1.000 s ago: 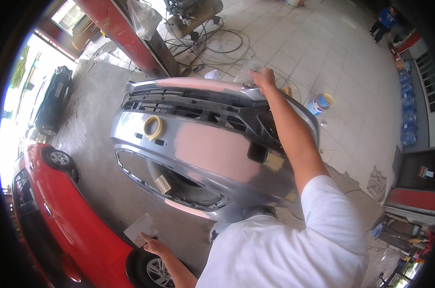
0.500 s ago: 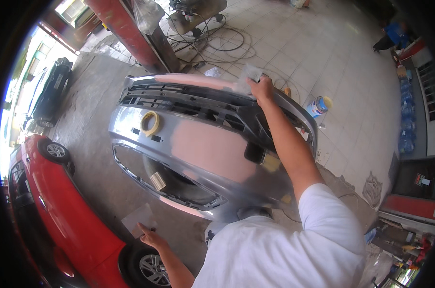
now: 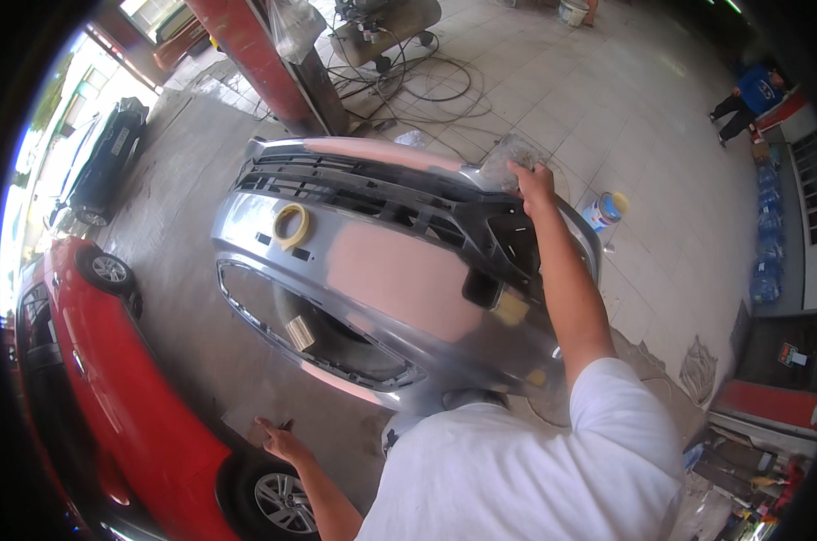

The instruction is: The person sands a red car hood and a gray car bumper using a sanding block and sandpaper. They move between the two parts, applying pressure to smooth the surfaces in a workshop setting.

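My right hand [image 3: 532, 189] grips a translucent grey sheet [image 3: 508, 153] at the upper right edge of a grey car bumper [image 3: 398, 279] with pinkish patches and black grilles; whether the sheet touches it is unclear. Low at left, my left hand [image 3: 282, 442] is closed on a thin flat spreader [image 3: 244, 426], held away from the bumper near a red car. A yellow tape roll [image 3: 294, 242] lies on the bumper, and a ribbed light block [image 3: 300, 334] sits at its lower opening.
The red car [image 3: 138, 397] is close at left, a dark car [image 3: 111, 162] beyond. A red pillar [image 3: 282, 72], compressor [image 3: 381, 32] and loose hoses are behind. A paint can [image 3: 602, 215] stands right of the bumper; water jugs [image 3: 767, 234] and a person in blue [image 3: 756, 90] are at far right.
My right hand has moved rightward and slightly down with the sheet, along the bumper's edge. My left hand has shifted slightly left and up. The person in blue now appears lower and farther right.
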